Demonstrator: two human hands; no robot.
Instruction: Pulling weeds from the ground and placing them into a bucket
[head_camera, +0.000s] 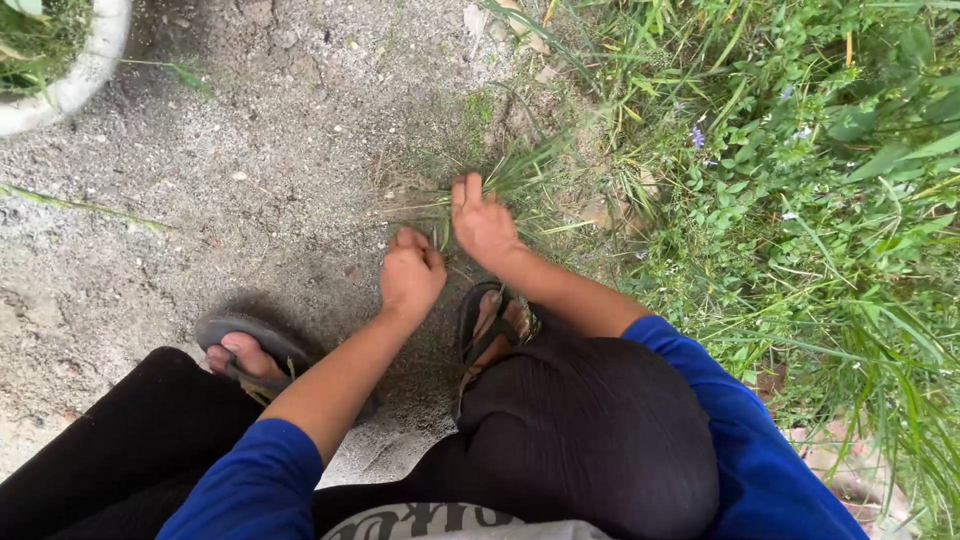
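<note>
Sandy ground (250, 160) fills the left and centre of the view; dense weeds (800, 200) cover the right. Black trousers (590, 440) and blue sleeves (250, 480) occupy the lower edge, with sandals (250, 345) planted on the ground. A grass tuft (510, 175) grows at the ground's edge, just ahead of both hands. Right hand (483, 222) grips its blades, fingers curled. Left hand (411, 272) is fisted around blades at the tuft's base.
</note>
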